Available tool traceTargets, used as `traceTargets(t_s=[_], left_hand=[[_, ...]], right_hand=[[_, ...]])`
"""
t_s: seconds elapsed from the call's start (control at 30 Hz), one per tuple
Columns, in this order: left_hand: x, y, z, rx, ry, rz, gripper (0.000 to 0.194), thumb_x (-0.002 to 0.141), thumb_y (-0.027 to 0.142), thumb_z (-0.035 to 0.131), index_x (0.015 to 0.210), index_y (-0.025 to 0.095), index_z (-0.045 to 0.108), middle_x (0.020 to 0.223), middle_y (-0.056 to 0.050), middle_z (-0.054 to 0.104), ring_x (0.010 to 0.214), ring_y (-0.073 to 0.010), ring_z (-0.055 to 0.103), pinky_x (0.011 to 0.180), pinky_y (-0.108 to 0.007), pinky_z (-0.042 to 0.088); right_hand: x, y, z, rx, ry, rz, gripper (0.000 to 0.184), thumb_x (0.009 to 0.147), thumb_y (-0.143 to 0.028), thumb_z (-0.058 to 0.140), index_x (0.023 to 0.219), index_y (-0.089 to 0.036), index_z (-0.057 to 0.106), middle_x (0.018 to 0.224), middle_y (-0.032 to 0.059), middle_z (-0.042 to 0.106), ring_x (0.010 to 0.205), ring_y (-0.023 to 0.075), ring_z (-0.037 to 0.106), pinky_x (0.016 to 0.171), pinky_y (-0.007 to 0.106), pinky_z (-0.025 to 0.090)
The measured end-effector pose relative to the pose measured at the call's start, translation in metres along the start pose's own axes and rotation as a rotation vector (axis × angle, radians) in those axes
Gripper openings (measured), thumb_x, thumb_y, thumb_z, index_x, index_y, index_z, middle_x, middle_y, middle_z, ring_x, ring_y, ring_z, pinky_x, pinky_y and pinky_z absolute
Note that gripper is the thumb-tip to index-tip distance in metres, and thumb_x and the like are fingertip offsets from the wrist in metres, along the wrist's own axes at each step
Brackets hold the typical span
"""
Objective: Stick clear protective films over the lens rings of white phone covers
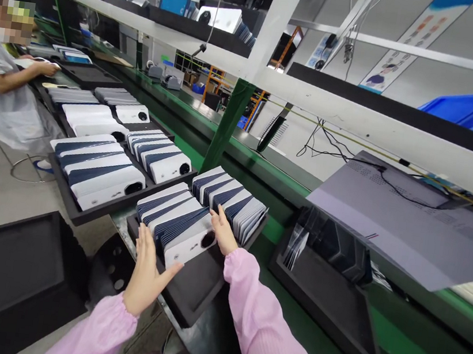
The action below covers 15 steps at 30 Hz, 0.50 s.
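A row of thin white panels with dark blue edges and round black camera rings, looking like phone back covers [183,249], leans in a black tray [189,304] ahead of me. My left hand [148,273] is at the row's left end, fingers stretched upward and thumb spread over the front panel's lower corner. At the other end, my right hand [223,230] has its fingers extended beside the camera ring, between this row and a second row of covers [229,196]. Whether either palm presses the panels is hard to tell. Neither hand encloses anything visible.
Another black tray [79,214] of similar covers stands beyond on the left. A black tray [327,311] with a few panels lies at right, under a grey sheet [409,223]. A black foam tray [0,279] sits lower left. A green post [228,126] rises behind; a co-worker [5,82] stands far left.
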<state>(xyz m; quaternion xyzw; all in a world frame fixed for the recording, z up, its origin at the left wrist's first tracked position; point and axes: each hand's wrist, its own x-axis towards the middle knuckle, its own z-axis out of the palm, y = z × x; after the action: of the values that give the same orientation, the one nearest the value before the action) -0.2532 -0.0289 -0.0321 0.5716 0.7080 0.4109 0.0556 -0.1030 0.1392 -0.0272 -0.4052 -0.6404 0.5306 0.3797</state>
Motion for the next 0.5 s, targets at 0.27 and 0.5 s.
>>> traceTargets(t_s=[0.27, 0.5], left_hand=[[-0.005, 0.005, 0.022, 0.096, 0.053, -0.03, 0.104, 0.079, 0.048, 0.054, 0.14, 0.01, -0.02, 0.149, -0.03, -0.006, 0.137, -0.0373, -0.004, 0.106, -0.062, 0.01], [-0.001, -0.003, 0.01, 0.068, 0.029, -0.057, 0.103, 0.078, 0.047, 0.056, 0.142, 0.01, -0.016, 0.15, -0.026, -0.009, 0.137, -0.0368, -0.006, 0.106, -0.06, 0.01]], right_hand=[[-0.002, 0.002, 0.018, 0.043, 0.082, -0.004, 0.059, 0.078, -0.053, 0.049, 0.119, -0.011, 0.051, 0.122, 0.0142, 0.058, 0.116, 0.0249, 0.051, 0.102, 0.04, 0.035], [-0.014, 0.003, -0.009, 0.031, -0.088, -0.037, 0.097, 0.049, -0.039, 0.079, 0.134, -0.017, 0.036, 0.128, 0.0122, 0.054, 0.116, 0.0256, 0.052, 0.102, 0.04, 0.036]])
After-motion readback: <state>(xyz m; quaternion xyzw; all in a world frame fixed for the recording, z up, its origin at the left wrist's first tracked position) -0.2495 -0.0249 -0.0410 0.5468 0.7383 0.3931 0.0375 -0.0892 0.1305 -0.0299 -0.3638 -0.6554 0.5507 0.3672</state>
